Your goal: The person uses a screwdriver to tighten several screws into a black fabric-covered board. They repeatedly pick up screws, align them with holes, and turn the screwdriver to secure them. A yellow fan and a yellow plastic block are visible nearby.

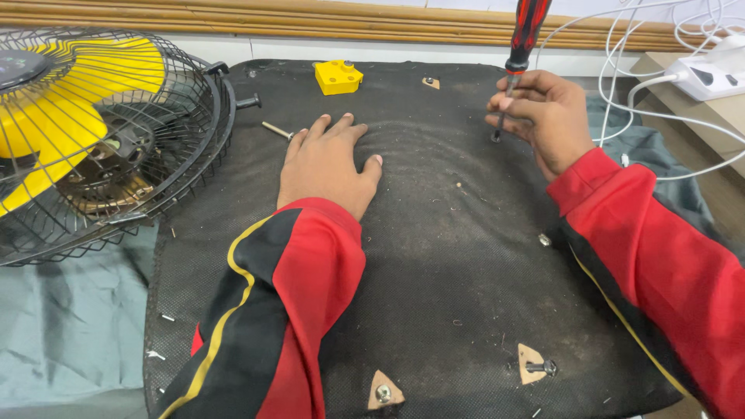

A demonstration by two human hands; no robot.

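Right hand (543,116) grips a red-and-black screwdriver (521,54) upright, tip on a screw (495,138) in the black fabric-covered panel (434,256). Left hand (330,167) lies flat, fingers spread, steadying the panel. Step: driving this screw. Next move likely needs the tip kept seated and vertical.

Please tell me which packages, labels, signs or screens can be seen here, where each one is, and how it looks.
No package, sign or screen shows.
Fan hub: far left, behind the wire guard; a dark round cap that may bear a small mark, too blurred to tell.
Power strip: far right on a wooden ledge; white with dark sockets, no label visible.
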